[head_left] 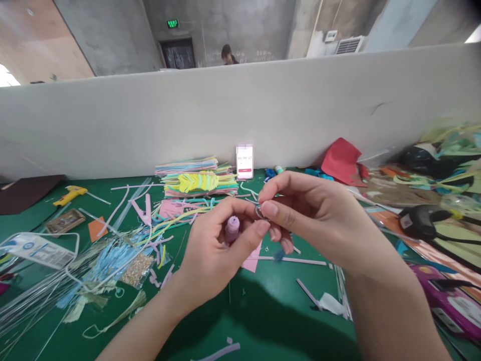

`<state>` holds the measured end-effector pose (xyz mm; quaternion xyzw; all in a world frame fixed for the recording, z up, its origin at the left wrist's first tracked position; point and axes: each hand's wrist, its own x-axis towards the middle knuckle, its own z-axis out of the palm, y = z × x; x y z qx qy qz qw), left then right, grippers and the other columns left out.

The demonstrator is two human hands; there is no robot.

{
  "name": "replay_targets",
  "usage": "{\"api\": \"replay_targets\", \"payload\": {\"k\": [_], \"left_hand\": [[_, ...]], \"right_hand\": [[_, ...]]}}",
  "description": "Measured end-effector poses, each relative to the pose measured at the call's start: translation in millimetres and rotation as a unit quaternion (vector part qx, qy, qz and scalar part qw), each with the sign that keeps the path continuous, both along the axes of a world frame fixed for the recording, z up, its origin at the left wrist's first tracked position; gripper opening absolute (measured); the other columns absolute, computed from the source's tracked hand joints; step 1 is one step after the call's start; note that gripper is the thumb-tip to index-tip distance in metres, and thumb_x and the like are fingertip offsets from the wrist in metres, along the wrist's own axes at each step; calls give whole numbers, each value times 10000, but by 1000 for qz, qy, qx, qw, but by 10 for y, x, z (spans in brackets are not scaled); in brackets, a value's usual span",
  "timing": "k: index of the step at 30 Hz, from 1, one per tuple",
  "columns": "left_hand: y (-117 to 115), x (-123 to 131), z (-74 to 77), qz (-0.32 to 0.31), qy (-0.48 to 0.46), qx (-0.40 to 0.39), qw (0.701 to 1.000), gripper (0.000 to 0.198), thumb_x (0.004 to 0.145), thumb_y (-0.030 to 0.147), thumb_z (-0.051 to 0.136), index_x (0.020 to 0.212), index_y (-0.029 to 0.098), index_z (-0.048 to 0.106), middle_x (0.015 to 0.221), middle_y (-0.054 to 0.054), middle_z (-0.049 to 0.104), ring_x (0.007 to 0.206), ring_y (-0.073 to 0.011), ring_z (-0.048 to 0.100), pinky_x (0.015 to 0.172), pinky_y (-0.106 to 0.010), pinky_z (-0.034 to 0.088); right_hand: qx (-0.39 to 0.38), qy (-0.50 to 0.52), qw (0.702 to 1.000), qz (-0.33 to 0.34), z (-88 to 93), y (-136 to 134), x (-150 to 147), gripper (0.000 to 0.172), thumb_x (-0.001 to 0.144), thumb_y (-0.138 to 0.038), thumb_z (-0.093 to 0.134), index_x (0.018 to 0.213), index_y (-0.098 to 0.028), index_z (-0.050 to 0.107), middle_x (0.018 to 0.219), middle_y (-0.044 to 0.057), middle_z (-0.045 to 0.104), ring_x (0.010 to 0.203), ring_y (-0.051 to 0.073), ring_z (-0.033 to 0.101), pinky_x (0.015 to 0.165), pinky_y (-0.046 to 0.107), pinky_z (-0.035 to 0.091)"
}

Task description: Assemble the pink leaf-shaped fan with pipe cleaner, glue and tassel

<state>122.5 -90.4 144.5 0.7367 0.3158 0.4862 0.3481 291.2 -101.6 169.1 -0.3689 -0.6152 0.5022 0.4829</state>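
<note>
My left hand (221,250) is closed around a small lilac coiled piece (232,225), which looks rolled from a fuzzy strip. Its lower part is hidden by the palm. With thumb and fingers pinched, my right hand (306,215) grips a small metal ring (260,212) close to the left thumb and fingertip. Just below the right fingers a blurred dark blue tuft (278,255) shows; whether it hangs from the ring I cannot tell. Under the hands lies a pink paper square (251,261), crossed by a long lilac strip (304,261).
A phone (245,163) showing a timer leans on the white partition (210,115). Bundled fuzzy strips (199,183) lie beside it. On the left are a yellow glue gun (69,195), blue tassels (116,258) and a bag of beads (137,269). A purple device (451,303) sits at right.
</note>
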Motion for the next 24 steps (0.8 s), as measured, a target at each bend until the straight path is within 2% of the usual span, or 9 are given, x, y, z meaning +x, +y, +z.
{"api": "replay_targets", "payload": {"k": [8, 13, 17, 20, 22, 24], "left_hand": [[8, 0, 27, -8, -6, 2, 1000, 98, 891, 246, 584, 802, 205, 590, 673, 34, 612, 504, -70, 465, 447, -188, 370], [24, -3, 26, 6, -22, -11, 1000, 118, 900, 285, 567, 815, 204, 575, 681, 23, 571, 486, -72, 420, 426, -203, 334], [35, -13, 29, 8, -19, -11, 1000, 130, 900, 300, 570, 815, 202, 581, 689, 20, 572, 513, -77, 435, 445, -204, 341], [47, -9, 34, 11, -23, -27, 999, 136, 893, 307, 582, 813, 197, 586, 701, 14, 569, 543, -81, 454, 460, -198, 353], [61, 0, 17, -8, -39, -52, 998, 146, 867, 323, 622, 818, 192, 581, 705, 13, 555, 565, -84, 466, 482, -193, 377], [79, 10, -28, -66, -89, -68, 992, 207, 824, 371, 671, 880, 195, 576, 738, 8, 544, 612, -95, 490, 521, -195, 417]], "right_hand": [[13, -8, 1000, -24, -3, 17, 25, 174, 834, -350, 678, 889, -209, 592, 634, -31, 565, 515, 80, 549, 450, 191, 469], [4, -66, 998, -13, -5, 14, 102, 220, 846, -391, 654, 975, -213, 644, 610, -25, 545, 503, 87, 525, 409, 193, 424], [28, -100, 993, -47, 8, 7, 70, 179, 792, -364, 718, 885, -213, 692, 595, -17, 562, 495, 82, 489, 404, 194, 382], [69, -120, 987, -80, 8, -2, 23, 145, 784, -328, 728, 796, -195, 672, 627, -13, 586, 523, 82, 503, 432, 194, 396], [94, -129, 983, -92, 5, -15, 3, 137, 798, -308, 716, 798, -187, 651, 654, -13, 591, 544, 81, 514, 445, 191, 399], [114, -120, 982, -92, 4, -30, -6, 117, 829, -291, 684, 822, -186, 633, 690, -13, 596, 565, 76, 520, 458, 184, 399]]}}
